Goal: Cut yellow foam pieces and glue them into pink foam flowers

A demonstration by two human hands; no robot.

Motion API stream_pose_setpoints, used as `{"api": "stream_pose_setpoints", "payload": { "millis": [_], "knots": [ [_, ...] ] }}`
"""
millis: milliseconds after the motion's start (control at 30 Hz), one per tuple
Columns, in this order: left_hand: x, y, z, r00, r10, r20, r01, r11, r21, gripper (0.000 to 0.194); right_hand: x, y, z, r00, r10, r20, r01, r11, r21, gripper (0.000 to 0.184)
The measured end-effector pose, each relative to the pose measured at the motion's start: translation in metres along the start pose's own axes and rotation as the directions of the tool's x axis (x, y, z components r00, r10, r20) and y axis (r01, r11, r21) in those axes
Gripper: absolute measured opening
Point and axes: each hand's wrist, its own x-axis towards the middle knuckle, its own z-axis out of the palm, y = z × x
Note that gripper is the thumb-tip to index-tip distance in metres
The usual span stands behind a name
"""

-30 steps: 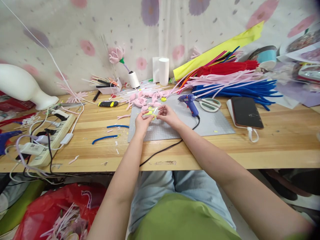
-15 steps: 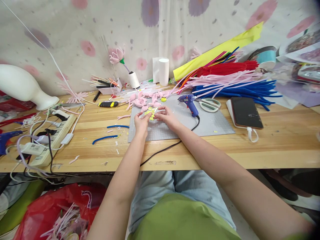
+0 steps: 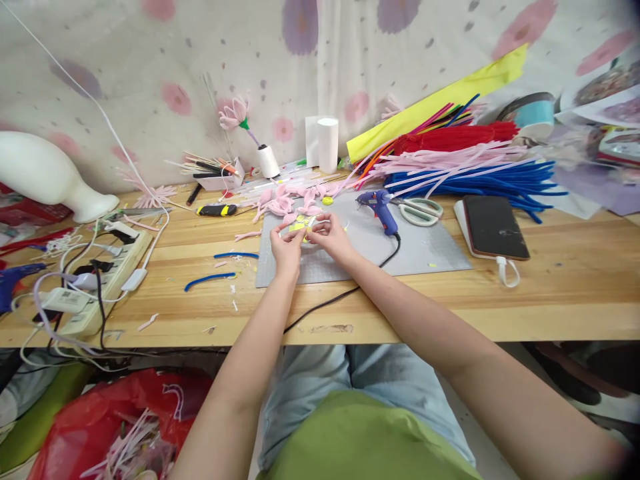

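My left hand [image 3: 286,247] and my right hand [image 3: 331,235] meet over the grey cutting mat [image 3: 425,247], fingers pinched together on a small yellow pipe-cleaner piece [image 3: 301,227] held between them. Just beyond my fingers lie several pink pipe-cleaner petals [image 3: 285,200]. A blue glue gun [image 3: 379,205] stands on the mat to the right of my right hand, its black cord running back under my right forearm.
White-handled scissors [image 3: 419,209] and a phone [image 3: 495,227] lie right of the mat. Bundles of blue, pink and red pipe cleaners [image 3: 470,163] fill the back right. A power strip [image 3: 107,270] with cables sits at left; blue pipe-cleaner bits [image 3: 209,277] lie nearby. A red bag [image 3: 115,427] is below.
Both hands have shifted slightly nearer along the mat while keeping their pinch on the yellow piece; nothing else has moved.
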Motion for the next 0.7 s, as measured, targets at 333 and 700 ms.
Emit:
{"api": "stream_pose_setpoints", "payload": {
  "millis": [333,700],
  "knots": [
    [-0.0011,-0.0006,-0.0002,0.996,-0.024,0.086,0.021,0.999,0.034,0.040,0.0032,0.0004,0.0012,0.999,-0.024,-0.025,0.026,0.995,0.092,0.047],
    [-0.0005,0.0014,-0.0033,0.990,-0.104,0.095,0.110,0.992,-0.062,0.045,0.0041,0.0013,-0.0040,0.998,-0.060,0.037,0.053,0.985,0.166,0.048]
  ]
}}
